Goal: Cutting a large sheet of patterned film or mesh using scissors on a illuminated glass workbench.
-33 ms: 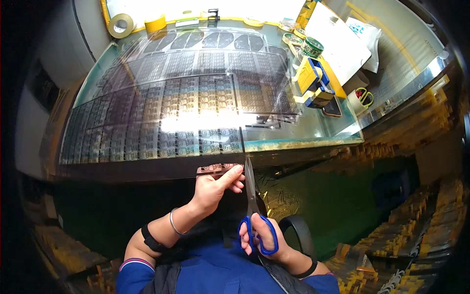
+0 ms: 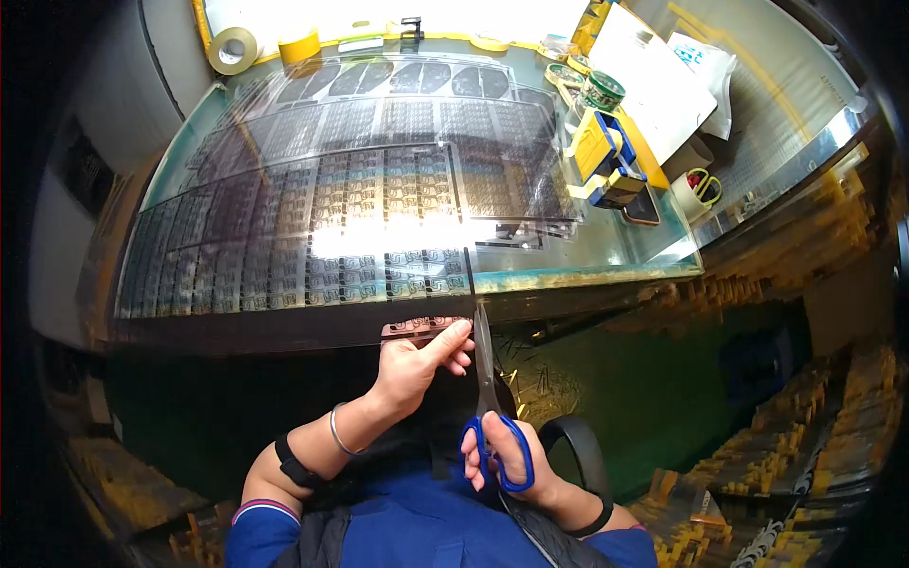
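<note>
A large, see-through film sheet (image 2: 350, 275) with rows of dark printed patterns overhangs the near edge of the glass-topped table. My left hand (image 2: 409, 367) pinches its near right corner between thumb and fingers. In my right hand (image 2: 516, 459) is a pair of scissors (image 2: 486, 364) with blue handles, my fingers and thumb through the loops. The blades point away from me, with their tips beside the sheet's right edge, just right of my left thumb. Whether the blades touch the film is hard to make out.
More printed films (image 2: 426, 80) lie at the table's far side. On the right stand a yellow-and-blue tape dispenser (image 2: 606, 156), a phone (image 2: 643, 206), green tape rolls (image 2: 603, 92) and a cup (image 2: 691, 196) holding green-handled scissors. Wide tape rolls (image 2: 233, 51) line the back. A chair armrest (image 2: 582, 454) is beside my right arm.
</note>
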`<state>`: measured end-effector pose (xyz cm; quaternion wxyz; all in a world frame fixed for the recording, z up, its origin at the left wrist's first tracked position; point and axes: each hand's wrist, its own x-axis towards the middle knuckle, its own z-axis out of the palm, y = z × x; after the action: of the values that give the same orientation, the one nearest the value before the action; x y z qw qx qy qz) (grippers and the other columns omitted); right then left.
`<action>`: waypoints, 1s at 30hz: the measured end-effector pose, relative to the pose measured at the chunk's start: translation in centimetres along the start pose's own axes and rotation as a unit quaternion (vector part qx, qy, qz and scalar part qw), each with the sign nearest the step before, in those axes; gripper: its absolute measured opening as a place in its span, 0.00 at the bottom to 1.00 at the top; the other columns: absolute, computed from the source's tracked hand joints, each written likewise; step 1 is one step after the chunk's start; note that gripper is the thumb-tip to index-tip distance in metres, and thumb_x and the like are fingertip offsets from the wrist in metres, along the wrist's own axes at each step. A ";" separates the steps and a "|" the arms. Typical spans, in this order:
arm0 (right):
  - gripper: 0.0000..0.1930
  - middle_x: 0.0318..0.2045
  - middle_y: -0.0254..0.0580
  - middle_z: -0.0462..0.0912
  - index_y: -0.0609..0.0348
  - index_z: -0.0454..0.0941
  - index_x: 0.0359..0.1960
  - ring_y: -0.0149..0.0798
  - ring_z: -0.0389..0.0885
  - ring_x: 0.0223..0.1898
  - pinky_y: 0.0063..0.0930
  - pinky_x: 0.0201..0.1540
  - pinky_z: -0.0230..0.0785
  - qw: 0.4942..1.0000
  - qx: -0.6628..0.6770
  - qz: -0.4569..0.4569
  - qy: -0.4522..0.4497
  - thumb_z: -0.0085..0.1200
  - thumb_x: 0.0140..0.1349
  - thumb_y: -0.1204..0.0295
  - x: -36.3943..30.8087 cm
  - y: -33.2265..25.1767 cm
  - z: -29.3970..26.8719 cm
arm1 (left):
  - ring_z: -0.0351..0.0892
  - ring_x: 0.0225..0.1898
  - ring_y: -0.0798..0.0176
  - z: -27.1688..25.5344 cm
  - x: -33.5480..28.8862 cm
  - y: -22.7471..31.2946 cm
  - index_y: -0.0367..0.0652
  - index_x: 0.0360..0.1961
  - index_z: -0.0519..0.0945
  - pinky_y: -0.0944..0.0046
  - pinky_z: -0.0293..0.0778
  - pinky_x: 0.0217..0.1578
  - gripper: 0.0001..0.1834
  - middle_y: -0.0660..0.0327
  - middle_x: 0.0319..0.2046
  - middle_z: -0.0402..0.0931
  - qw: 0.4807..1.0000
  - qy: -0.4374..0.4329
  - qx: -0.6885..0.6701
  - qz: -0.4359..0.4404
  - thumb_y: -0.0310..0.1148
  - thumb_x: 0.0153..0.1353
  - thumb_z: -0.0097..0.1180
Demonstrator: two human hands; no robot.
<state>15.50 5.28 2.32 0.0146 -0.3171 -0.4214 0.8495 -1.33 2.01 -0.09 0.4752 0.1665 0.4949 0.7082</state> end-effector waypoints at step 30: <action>0.18 0.12 0.32 0.70 0.62 0.71 0.20 0.22 0.68 0.12 0.14 0.14 0.61 0.988 -0.118 -0.019 0.100 0.50 0.57 0.57 0.6 0.6 0.6 | 0.69 0.16 0.75 -0.4 -1.5 -0.1 0.39 0.32 0.77 0.76 0.65 0.14 0.09 0.63 0.20 0.74 0.999 0.033 0.031 -0.029 0.33 0.54 0.56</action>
<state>14.83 4.63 1.85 0.0349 -0.3921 -0.5212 0.7572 -0.85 0.54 -0.06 0.4735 0.1430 0.5370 0.6833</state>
